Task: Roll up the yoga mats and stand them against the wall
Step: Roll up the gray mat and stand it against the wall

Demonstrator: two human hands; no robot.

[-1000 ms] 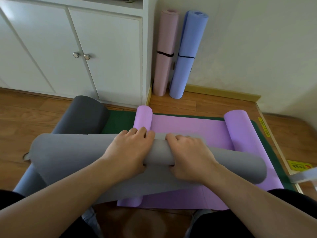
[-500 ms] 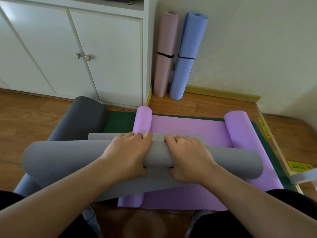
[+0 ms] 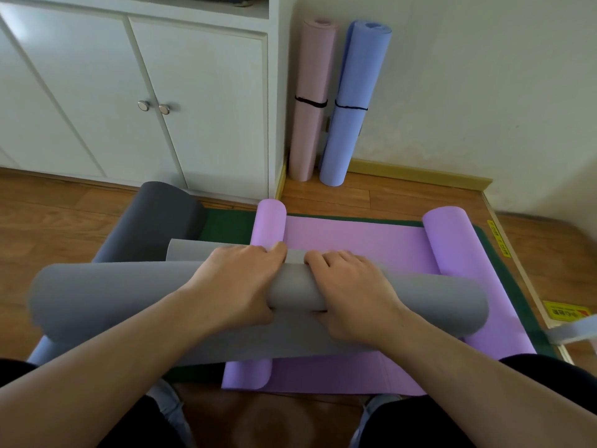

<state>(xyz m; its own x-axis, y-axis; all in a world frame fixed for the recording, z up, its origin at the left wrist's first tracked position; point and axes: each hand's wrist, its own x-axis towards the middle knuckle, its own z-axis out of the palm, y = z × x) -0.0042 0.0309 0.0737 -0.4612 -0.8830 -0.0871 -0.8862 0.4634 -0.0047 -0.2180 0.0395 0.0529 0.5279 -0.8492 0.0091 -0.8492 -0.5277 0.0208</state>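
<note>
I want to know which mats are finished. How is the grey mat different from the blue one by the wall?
The grey mat lies flat across the floor mats; the blue mat stands against the wall. The grey mat has no tie and both hands grip it; the blue mat has a black band and is untouched. Both are rolled up.

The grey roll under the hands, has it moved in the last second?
Yes. The grey roll has moved left, its right end now covering less of the purple mat.
</note>
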